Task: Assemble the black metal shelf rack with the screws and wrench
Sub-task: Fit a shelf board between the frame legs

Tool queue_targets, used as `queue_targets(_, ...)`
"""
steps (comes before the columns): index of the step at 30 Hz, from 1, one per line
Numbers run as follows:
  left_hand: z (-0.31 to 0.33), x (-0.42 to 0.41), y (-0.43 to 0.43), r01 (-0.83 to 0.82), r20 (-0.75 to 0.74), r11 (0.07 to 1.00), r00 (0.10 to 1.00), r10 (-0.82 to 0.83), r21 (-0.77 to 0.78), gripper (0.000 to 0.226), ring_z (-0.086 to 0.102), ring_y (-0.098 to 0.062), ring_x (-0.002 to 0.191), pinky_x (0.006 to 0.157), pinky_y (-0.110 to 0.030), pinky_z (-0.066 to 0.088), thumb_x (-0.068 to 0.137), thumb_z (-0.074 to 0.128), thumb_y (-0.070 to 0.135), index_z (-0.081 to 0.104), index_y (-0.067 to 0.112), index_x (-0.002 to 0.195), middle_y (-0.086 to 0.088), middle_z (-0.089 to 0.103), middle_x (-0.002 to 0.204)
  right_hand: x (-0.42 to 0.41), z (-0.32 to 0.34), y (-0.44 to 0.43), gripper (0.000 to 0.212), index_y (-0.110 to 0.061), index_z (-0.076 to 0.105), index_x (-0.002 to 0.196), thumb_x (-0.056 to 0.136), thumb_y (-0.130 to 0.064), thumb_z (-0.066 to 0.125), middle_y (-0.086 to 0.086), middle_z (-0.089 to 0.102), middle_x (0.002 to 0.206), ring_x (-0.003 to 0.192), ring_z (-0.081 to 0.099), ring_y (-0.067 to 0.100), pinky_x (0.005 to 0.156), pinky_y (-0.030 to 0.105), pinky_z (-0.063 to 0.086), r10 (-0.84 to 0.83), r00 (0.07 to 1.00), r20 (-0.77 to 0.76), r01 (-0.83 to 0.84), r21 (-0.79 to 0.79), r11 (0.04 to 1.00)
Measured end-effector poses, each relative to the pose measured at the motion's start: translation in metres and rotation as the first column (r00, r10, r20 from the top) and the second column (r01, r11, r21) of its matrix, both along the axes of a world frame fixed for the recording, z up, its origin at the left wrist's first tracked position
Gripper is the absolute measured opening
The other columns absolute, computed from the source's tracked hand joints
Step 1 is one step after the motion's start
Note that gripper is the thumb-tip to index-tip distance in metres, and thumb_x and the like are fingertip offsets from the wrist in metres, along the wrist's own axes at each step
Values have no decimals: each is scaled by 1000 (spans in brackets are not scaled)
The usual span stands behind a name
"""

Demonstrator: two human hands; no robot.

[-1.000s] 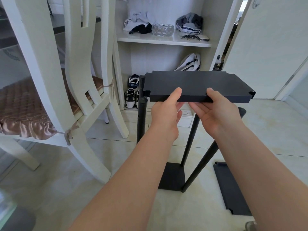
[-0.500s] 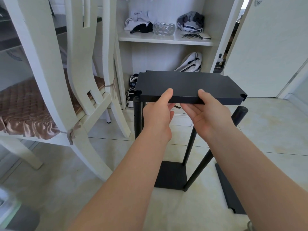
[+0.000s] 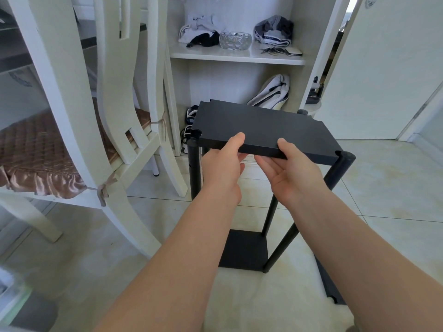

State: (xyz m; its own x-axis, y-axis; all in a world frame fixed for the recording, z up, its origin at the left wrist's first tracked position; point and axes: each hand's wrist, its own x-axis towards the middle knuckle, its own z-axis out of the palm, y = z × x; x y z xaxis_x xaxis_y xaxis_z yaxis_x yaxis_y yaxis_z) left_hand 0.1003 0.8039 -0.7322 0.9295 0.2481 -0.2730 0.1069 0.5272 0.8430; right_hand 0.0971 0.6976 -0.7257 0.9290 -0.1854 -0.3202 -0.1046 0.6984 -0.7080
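Note:
A black metal shelf panel (image 3: 259, 125) lies flat at the tops of the rack's black poles. My left hand (image 3: 221, 166) grips its near edge, thumb on top and fingers underneath. My right hand (image 3: 287, 171) holds the same edge just to the right in the same way. The front left pole (image 3: 194, 168) meets the panel's notched left corner. The front right pole (image 3: 340, 168) sits in the notched right corner. The poles run down to the black bottom shelf (image 3: 242, 250) on the tiled floor. No screws or wrench are visible.
A white wooden chair (image 3: 115, 97) with a brown cushion stands close on the left. Behind the rack is a white open cabinet (image 3: 237, 56) holding clothes, a glass bowl and shoes. Another black panel (image 3: 333, 283) lies on the floor at the right.
Both hands have lowered the panel toward me, from above the pole tops down onto them. Its front corner notches now meet the two front poles.

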Motion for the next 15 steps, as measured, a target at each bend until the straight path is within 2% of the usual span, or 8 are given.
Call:
queue_targets(4,-15,-1,-5,10,-129,997,991,-21,-78,33,73,-7,90,72,-24,48,87,73,28,62,22,117,1,74,109,2,-12,-4,24,2,60,114,95,-7,69,24,72,107,82,77,33,71,38,64,2,999,-43,-6,-87,996)
queue_targets(8,-30,-3,-9,-37,-239,998,971,23,-51,34,70,-10,92,67,-26,44,85,75,30,59,21,114,1,73,105,1,-26,-8,27,3,57,118,95,-6,68,27,70,109,85,76,35,69,39,64,35,989,-141,-46,-79,996)
queue_targets(13,-35,1,-7,-39,-227,998,974,26,-53,38,70,-11,94,67,-26,44,85,74,28,58,19,118,1,72,108,2,-29,-12,25,1,57,121,98,-7,64,26,72,107,88,76,35,75,41,64,117,983,-145,-126,-56,990)
queue_targets(15,-38,1,-4,-47,-237,998,971,37,-38,41,69,-13,96,69,-26,46,86,74,27,56,18,121,-1,70,110,2,-31,-12,22,1,58,119,99,-8,62,27,73,102,86,76,36,72,41,64,153,973,-175,-165,-55,985)
